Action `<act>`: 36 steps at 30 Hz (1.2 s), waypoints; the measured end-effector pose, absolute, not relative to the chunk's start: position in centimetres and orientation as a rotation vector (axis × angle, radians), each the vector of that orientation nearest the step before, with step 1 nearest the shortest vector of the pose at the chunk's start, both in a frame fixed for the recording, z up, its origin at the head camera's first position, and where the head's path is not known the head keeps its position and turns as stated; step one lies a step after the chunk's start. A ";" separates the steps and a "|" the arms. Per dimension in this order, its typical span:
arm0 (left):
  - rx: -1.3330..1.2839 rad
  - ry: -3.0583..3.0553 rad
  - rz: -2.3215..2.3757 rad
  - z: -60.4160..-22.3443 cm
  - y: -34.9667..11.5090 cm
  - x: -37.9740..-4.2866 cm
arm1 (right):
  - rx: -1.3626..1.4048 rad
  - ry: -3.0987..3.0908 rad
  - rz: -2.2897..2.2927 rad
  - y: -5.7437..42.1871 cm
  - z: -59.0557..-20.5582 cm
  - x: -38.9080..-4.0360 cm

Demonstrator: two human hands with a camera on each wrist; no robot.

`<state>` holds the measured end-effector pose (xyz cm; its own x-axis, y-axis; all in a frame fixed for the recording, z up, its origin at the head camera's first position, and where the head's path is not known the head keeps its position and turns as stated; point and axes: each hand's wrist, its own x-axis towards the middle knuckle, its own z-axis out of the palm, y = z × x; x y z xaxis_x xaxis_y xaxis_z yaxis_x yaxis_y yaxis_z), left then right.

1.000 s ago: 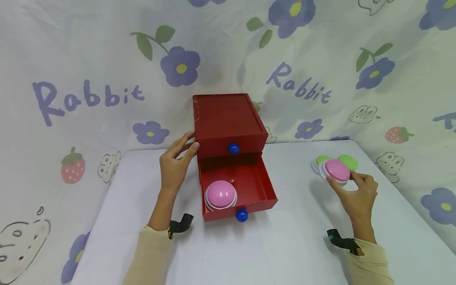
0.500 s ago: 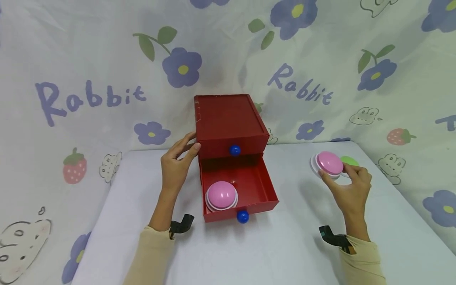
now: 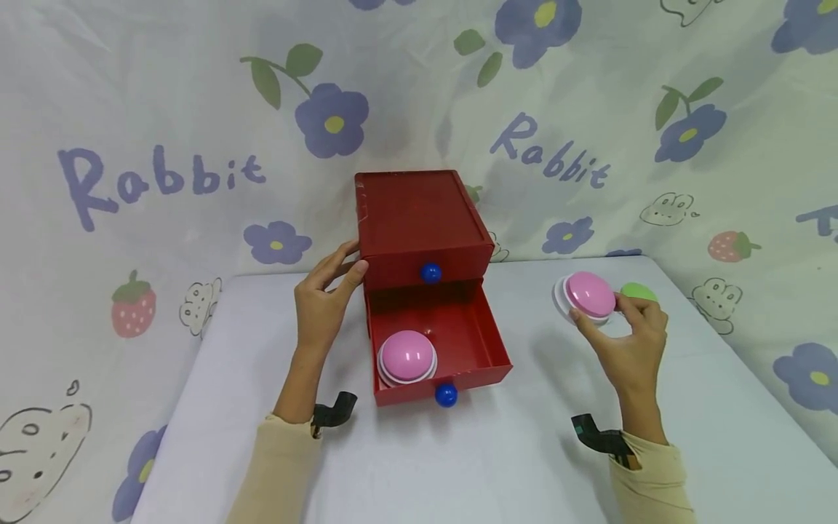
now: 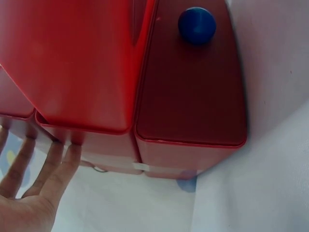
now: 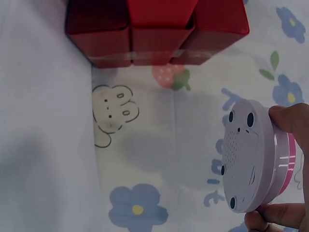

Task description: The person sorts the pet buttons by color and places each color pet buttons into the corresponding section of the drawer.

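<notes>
Pinching a pink button (image 3: 591,294), my right hand (image 3: 630,346) has come closer to the open drawer (image 3: 463,338), between its two and three o'clock. My left hand (image 3: 321,302), fingers loosely spread, still touches the red box (image 3: 419,211).

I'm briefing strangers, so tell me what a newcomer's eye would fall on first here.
Likely the boxy red drawer unit at the back middle of the white table, with one red drawer pulled open. Next, perhaps, the domed pink-and-white button in that drawer's front left corner, and a second pink-and-white button, raised off the table at right in the right hand's grip.
</notes>
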<state>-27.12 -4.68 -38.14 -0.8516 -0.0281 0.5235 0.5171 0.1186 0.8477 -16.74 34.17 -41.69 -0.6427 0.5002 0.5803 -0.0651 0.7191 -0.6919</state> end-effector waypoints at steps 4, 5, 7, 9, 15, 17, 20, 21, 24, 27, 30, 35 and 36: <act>-0.480 -1.989 -1.785 -38.2 -4.8 -27.1 | -0.292 -2.110 0.889 33.3 -41.5 -16.7; -0.481 -1.988 -1.786 -38.2 -4.8 -27.1 | -0.286 -2.114 0.888 33.0 -41.4 -16.7; -0.482 -1.984 -1.790 -38.2 -4.8 -27.2 | -0.271 -2.120 0.889 32.6 -41.3 -16.7; -0.482 -1.982 -1.792 -38.2 -4.8 -27.2 | -0.255 -2.126 0.890 32.2 -41.3 -16.7; -0.471 -1.990 -1.776 -38.1 -4.8 -27.1 | -0.184 -2.128 0.913 31.0 -41.1 -16.8; -0.472 -1.993 -1.770 -38.1 -4.8 -27.1 | -0.168 -2.132 0.917 30.7 -41.1 -16.7; -0.470 -1.998 -1.773 -38.0 -4.7 -27.1 | -0.145 -2.133 0.928 30.1 -41.1 -16.7; -0.469 -2.001 -1.775 -38.0 -4.7 -27.1 | -0.133 -2.130 0.933 29.9 -41.1 -16.7; -0.463 -2.008 -1.776 -37.9 -4.7 -27.1 | -0.095 -2.119 0.947 29.3 -41.0 -16.7; -0.461 -2.014 -1.771 -37.9 -4.7 -27.1 | -0.063 -2.115 0.956 28.7 -40.9 -16.7; -0.461 -2.014 -1.767 -37.9 -4.8 -27.2 | -0.032 -2.117 0.966 28.0 -40.8 -16.6; -0.465 -2.006 -1.770 -38.1 -4.8 -27.3 | 0.008 -2.115 0.983 26.8 -40.7 -16.5; -0.467 -2.003 -1.772 -38.1 -4.7 -27.4 | 0.016 -2.115 0.983 26.5 -40.6 -16.5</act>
<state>-27.35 -4.75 -38.11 -0.8536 -0.0281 0.5202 0.5129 0.1297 0.8486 -16.48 26.55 -40.65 -0.6901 0.2946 0.6610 -0.3151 0.6999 -0.6409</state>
